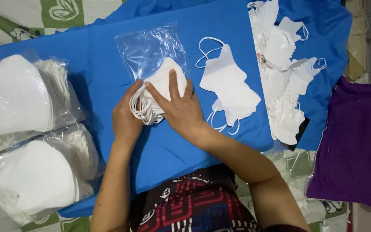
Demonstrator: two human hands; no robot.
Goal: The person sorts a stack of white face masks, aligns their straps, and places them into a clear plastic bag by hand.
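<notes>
While both hands press on it, a stack of white face masks sits half inside a clear plastic bag on the blue cloth. Taking that stack as the landmark: the bag's open mouth wraps the stack's far end, and the rest of the bag lies flat beyond it, away from the person. The left hand cups the stack's near left edge, fingers curled around the bunched ear loops, so its grip is closed on the stack. The right hand lies on top of the stack with fingers spread flat, pressing down rather than clasping.

Just right of the stack, apart from it, a small pile of loose white masks rests on the cloth with ear loops splayed out. Farther right of the stack is a bigger, untidy heap of masks, running from the far edge of the cloth toward the near edge. Beyond that heap, far right of the stack, lies a purple cloth.

Well left of the stack, two filled clear bags of masks lie side by side at the cloth's edge: one farther from the person, one nearer. Under the blue cloth, a green and white patterned sheet shows at the far left corner.
</notes>
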